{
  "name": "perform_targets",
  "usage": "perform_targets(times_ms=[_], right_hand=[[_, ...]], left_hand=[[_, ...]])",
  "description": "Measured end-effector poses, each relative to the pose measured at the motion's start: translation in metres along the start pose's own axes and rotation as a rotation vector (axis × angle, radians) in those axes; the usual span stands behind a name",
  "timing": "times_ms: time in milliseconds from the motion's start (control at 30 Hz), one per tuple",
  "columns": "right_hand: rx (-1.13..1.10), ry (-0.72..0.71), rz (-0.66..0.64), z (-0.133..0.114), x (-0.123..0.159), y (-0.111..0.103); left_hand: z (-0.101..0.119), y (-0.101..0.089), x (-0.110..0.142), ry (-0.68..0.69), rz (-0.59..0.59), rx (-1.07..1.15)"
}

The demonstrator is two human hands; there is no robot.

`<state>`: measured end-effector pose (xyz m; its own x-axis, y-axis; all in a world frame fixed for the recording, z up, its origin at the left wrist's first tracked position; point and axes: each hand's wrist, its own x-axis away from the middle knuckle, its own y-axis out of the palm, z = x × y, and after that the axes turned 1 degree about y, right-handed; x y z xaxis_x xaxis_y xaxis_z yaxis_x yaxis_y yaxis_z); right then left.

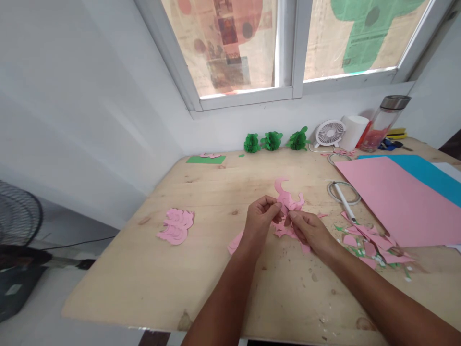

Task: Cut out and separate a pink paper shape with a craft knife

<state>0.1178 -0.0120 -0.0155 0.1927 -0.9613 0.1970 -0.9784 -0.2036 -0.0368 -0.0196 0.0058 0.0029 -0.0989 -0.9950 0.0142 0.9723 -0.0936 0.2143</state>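
Jagged pink paper scraps [284, 230] clutter the pale wooden tabletop [144, 274]; scalloped pink paper shapes [175, 225] lie further left. Above the scraps, the left hand [262, 212] and right hand [310, 228] pinch a curving, hook-ended pink paper cut-out [282, 195] between their fingertips.

On the table [126, 288], cutouts [176, 226] lie left of the held paper [283, 194], scraps [376, 242] right (beside the sheets [406, 202]), a desk fan [330, 133] behind.

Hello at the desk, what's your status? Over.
Left grip pinching curled pink cutout. Right grip close by, hold unclear. Loose pink scraps just below, possibly in the way.
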Motion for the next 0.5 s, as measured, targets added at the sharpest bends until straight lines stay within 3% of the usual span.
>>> perform_targets(times_ms=[500], right_hand=[[-0.004,-0.025,-0.004,0.0021,-0.0021,0.0009]], left_hand=[[-0.0041,0.0015,-0.0012,-0.009,-0.012,0.018]])
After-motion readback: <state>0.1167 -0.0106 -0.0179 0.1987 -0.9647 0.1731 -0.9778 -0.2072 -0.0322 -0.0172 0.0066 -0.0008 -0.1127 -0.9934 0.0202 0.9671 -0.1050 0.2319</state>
